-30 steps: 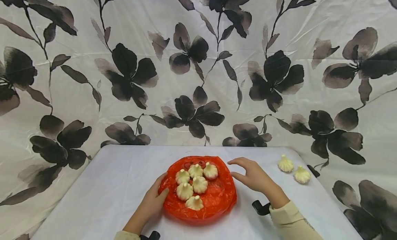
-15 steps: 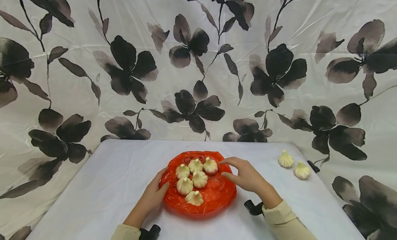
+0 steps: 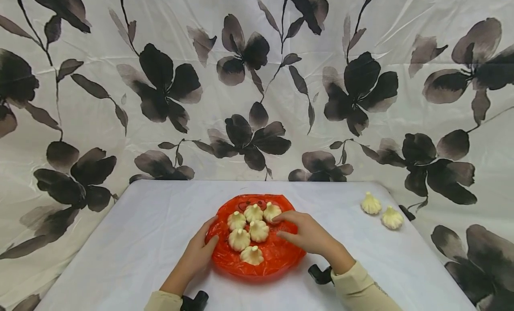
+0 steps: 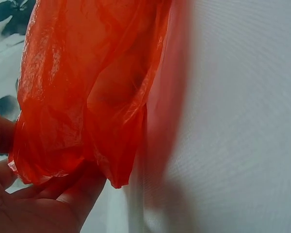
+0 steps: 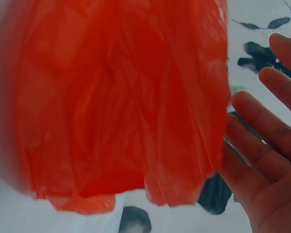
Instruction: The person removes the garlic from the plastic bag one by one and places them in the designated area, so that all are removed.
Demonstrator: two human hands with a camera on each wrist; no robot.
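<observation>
Six garlic bulbs (image 3: pixel 259 231) on red bag (image 3: pixel 279 256), lower centre of frame. I see left hand (image 3: pixel 199 245) gripping bag's left edge; right hand (image 3: pixel 308 233), fingers apart by upper-right bulb (image 3: pixel 271 211), contact unclear. Risk, I'd say: left tug crumples bag, bulbs roll.

Head view looks forward and down; wrist views, close in, share the red plastic (image 3: pixel 280 256).

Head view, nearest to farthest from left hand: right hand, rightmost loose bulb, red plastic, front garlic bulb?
1. Red plastic: touching left hand.
2. Front garlic bulb: plastic's near side.
3. Right hand: over plastic's right side.
4. Rightmost loose bulb: right side of table.
</observation>
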